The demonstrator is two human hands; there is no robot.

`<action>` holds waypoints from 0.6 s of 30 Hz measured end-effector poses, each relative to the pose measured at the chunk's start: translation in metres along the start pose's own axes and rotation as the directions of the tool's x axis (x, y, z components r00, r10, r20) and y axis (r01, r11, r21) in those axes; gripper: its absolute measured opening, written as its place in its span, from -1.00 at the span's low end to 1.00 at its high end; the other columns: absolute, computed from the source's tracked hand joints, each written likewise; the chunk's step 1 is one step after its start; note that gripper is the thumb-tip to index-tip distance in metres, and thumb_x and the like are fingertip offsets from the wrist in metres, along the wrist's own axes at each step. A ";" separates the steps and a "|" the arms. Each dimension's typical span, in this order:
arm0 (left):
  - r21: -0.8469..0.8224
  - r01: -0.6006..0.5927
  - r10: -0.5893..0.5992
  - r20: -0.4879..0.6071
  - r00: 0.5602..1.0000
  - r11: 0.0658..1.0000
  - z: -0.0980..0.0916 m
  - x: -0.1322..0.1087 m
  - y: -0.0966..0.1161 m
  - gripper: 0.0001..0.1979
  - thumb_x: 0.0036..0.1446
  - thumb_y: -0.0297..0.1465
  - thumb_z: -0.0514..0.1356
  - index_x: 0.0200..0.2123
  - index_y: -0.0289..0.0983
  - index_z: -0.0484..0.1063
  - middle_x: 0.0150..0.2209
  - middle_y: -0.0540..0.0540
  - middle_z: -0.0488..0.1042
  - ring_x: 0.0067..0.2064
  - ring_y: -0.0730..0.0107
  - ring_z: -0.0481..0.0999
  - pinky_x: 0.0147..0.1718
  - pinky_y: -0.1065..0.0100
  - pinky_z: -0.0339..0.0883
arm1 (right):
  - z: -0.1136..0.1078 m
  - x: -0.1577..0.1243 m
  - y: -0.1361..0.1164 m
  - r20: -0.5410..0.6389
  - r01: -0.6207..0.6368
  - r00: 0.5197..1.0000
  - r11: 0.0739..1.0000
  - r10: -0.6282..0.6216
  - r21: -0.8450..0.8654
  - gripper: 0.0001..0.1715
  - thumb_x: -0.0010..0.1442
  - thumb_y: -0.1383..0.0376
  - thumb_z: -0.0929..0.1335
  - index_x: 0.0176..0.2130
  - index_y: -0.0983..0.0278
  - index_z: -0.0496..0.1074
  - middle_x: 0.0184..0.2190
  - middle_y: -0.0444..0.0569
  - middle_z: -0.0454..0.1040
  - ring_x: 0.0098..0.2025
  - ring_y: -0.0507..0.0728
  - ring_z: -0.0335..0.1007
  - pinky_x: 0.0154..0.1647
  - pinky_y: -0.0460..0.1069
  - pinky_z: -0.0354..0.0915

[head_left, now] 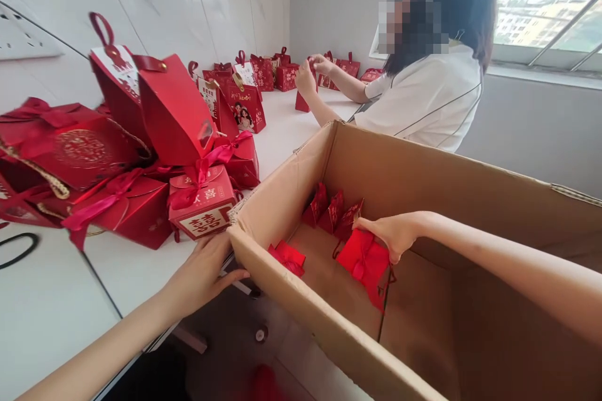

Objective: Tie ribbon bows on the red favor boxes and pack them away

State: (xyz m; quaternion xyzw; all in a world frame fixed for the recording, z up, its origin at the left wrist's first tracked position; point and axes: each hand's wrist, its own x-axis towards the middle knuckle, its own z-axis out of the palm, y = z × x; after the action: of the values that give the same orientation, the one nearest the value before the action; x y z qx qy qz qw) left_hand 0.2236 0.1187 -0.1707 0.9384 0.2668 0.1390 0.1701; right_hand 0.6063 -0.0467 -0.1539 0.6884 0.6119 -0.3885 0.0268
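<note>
Inside the large cardboard box (399, 166), my right hand (392, 235) is closed on a red gift box (364, 257) tied with a ribbon, held low near the bottom. Several small red gift boxes (333, 210) stand in the far left corner there. Closer to the left wall lies another ribboned red box (288, 257). My left hand (202, 279) rests at the table edge beside the carton's corner, thumb apart from the fingers. Its fingertips are partly hidden below a red gift box with gold characters (204, 203); they may touch it.
A pile of red gift boxes (98, 150) covers the left of the white table (51, 282), more standing along the wall. At the far end a person in a white top (423, 97) handles a small red box (305, 97). A socket panel (23, 34) is on the left wall.
</note>
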 end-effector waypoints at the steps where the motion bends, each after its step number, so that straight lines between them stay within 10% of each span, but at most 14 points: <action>1: 0.001 0.008 -0.008 -0.006 1.000 1.000 0.001 0.000 -0.001 -0.41 0.00 0.05 0.14 -0.02 -0.23 0.31 -0.02 -0.20 0.43 0.04 -0.08 0.35 -0.02 0.01 0.27 | -0.001 0.005 -0.003 0.150 0.009 0.989 1.000 -0.005 -0.026 -0.05 -0.41 0.48 0.49 0.02 0.32 0.21 -0.47 -0.17 0.46 -0.50 0.06 0.37 -0.63 -0.17 0.15; 11: -0.018 0.024 -0.024 -0.013 1.000 1.000 0.000 0.000 0.001 -0.48 0.01 0.06 0.09 -0.11 -0.18 0.35 -0.09 -0.17 0.46 0.00 -0.04 0.39 -0.03 0.01 0.29 | 0.086 0.052 0.002 0.182 0.240 0.944 0.951 -0.276 0.195 -0.06 -0.22 0.50 0.41 0.12 0.40 0.00 -0.17 0.11 0.45 -0.24 0.13 0.40 -0.32 -0.08 0.28; 18: -0.019 0.020 -0.020 -0.004 1.000 1.000 0.001 0.000 0.001 -0.51 0.03 0.02 0.10 -0.09 -0.19 0.34 -0.08 -0.17 0.45 0.01 -0.02 0.39 -0.04 0.03 0.29 | 0.125 0.084 0.001 0.123 0.185 0.959 0.892 -0.256 0.412 0.07 -0.20 0.54 0.39 0.24 0.27 -0.05 0.01 0.10 0.40 -0.01 0.15 0.39 -0.03 0.00 0.30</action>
State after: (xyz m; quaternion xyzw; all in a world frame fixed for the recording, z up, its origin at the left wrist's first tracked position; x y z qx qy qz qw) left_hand 0.2245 0.1181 -0.1715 0.9337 0.2752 0.1417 0.1798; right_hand 0.5400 -0.0415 -0.2887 0.5687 0.5902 -0.5633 -0.1042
